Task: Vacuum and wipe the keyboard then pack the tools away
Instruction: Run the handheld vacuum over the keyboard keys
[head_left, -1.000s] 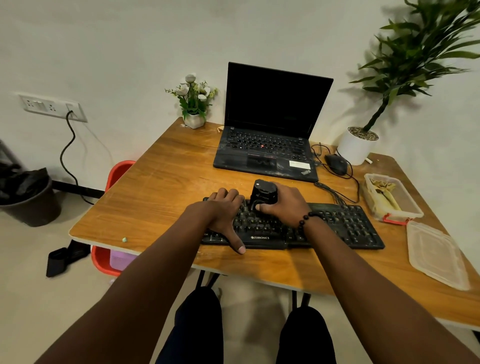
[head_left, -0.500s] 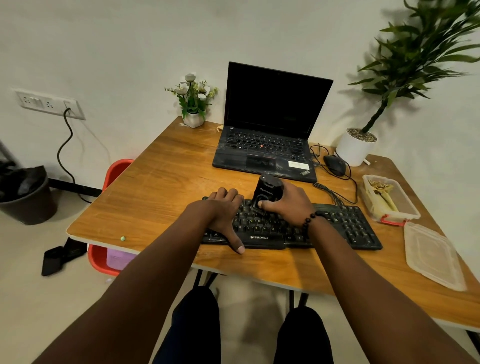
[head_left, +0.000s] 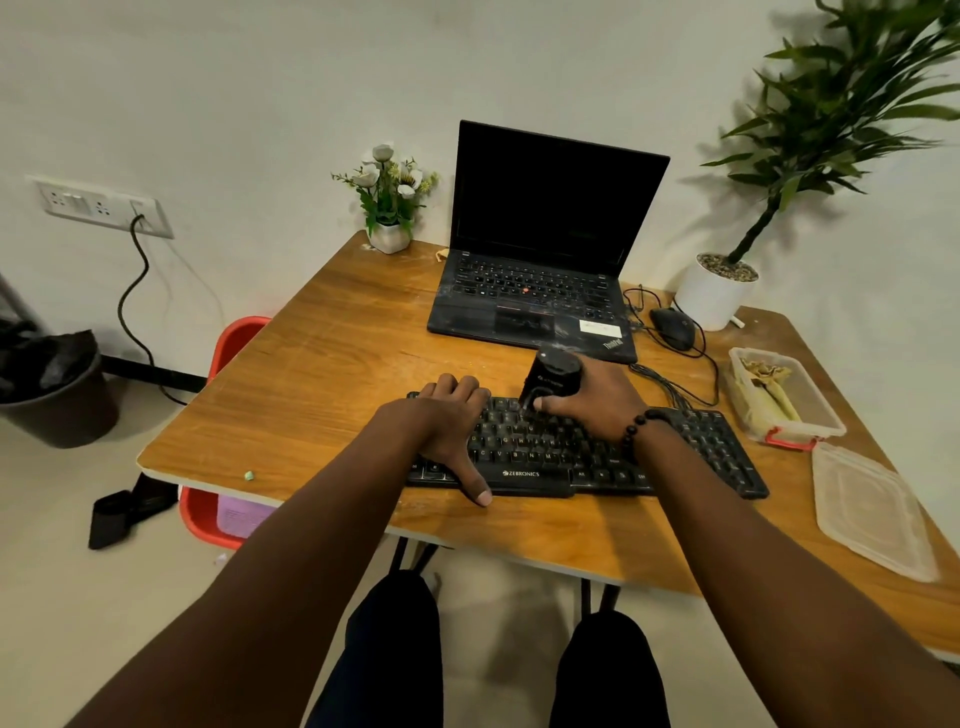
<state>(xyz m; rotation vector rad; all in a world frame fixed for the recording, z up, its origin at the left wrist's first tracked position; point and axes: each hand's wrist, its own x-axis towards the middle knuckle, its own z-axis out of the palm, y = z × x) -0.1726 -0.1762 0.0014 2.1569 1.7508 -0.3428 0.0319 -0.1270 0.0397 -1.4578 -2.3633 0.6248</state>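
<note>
Keyboard steadied by left hand, right hand shifted vacuum farther back

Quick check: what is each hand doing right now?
Left hand: open, resting flat on the keyboard.
Right hand: holding the small black vacuum on the keys.

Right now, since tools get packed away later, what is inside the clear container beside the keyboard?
The clear container holds pale yellowish items, maybe cloths or brushes; I cannot tell which. Anything beneath them is covered. Its lid lies beside it.
</note>
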